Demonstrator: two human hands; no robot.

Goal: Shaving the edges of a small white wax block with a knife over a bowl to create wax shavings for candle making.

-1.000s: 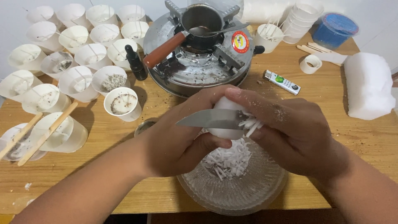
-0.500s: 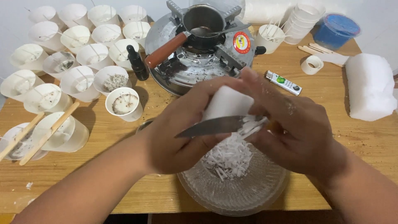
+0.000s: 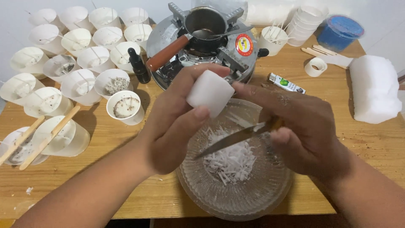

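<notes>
Directly above the glass bowl, the left hand grips a white wax block between thumb and fingertips. The right hand is clenched on a knife, blade angled over the bowl, which holds white shavings. White cups at left contain wicks and apparently some dark flecks. A small pot sits on the stove.

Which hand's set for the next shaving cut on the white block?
Right, probably. The right hand holds the knife, blade just under the white block, which the left hand grips over the glass bowl.
</notes>
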